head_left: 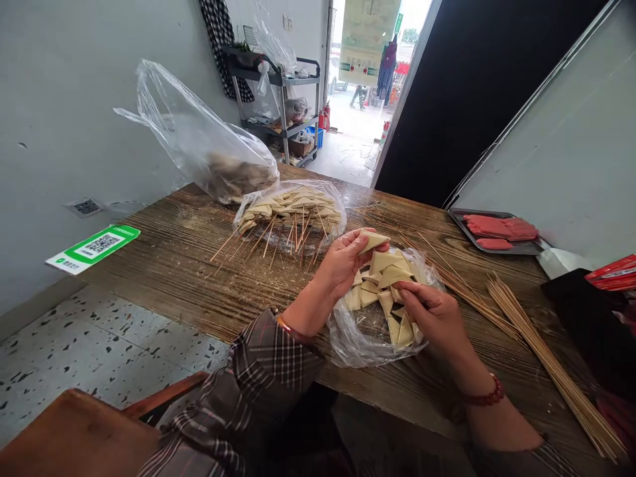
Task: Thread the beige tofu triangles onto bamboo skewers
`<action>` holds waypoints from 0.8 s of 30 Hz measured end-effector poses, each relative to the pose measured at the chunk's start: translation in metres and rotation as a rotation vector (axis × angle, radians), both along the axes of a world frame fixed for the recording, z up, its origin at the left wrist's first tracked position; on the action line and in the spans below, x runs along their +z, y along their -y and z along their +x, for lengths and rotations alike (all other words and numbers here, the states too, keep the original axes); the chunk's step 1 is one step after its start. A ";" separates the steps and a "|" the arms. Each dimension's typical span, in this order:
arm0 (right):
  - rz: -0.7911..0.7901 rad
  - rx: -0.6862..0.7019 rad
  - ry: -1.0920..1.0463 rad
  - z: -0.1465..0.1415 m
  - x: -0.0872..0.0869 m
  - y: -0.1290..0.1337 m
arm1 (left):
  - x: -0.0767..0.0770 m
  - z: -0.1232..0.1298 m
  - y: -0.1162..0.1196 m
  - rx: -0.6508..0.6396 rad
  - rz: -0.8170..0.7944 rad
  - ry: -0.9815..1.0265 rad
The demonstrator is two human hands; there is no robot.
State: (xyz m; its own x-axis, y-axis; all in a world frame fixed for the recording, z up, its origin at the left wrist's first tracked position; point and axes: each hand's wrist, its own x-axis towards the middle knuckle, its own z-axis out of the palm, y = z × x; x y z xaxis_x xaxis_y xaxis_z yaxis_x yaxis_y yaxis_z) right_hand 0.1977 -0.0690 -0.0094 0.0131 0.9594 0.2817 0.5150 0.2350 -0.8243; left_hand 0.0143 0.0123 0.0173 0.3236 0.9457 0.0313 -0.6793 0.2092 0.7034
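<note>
My left hand is closed round a pale tofu-sheet triangle, pinched between thumb and fingers above an open plastic bag. A loose pile of similar tofu triangles lies in that bag. Lower and to the right, my right hand pinches the edge of another tofu triangle at the top of the pile. Behind my left hand, skewered tofu triangles are stacked on a second plastic bag, their sticks pointing towards me.
Bamboo skewers lie in bundles on the wooden table at the right. A black tray holds pink packs. A large clear bag stands at the back left, near a green QR-code card. A chair is at lower left.
</note>
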 end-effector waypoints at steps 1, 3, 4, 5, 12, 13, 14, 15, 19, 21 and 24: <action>0.004 -0.003 -0.003 -0.001 0.001 0.000 | 0.000 0.000 0.000 0.000 0.003 -0.002; 0.007 -0.006 -0.012 -0.003 0.002 0.000 | -0.001 0.001 0.001 -0.002 0.008 -0.007; 0.003 -0.006 -0.016 -0.004 0.002 0.000 | -0.001 0.001 0.001 -0.003 0.008 -0.011; -0.003 -0.008 -0.018 -0.005 0.002 0.000 | -0.002 0.001 0.001 -0.005 0.007 -0.015; -0.042 -0.003 -0.018 -0.006 -0.001 0.001 | -0.005 0.004 0.000 -0.017 0.006 -0.013; -0.044 -0.005 -0.019 -0.005 -0.002 0.001 | -0.005 0.004 0.000 -0.020 0.005 -0.009; -0.046 -0.007 -0.018 -0.005 -0.004 0.000 | -0.005 0.004 0.000 -0.022 0.003 -0.006; -0.049 -0.008 -0.016 -0.005 -0.005 0.000 | -0.005 0.004 0.000 -0.023 -0.001 -0.004; -0.061 -0.004 -0.033 -0.006 -0.006 -0.001 | -0.005 0.004 0.000 -0.017 -0.010 -0.021; -0.064 0.000 -0.040 -0.007 -0.005 -0.001 | -0.006 0.004 0.000 -0.010 -0.003 -0.032; -0.071 0.012 -0.044 -0.008 -0.005 -0.001 | -0.007 0.005 0.000 -0.004 0.003 -0.042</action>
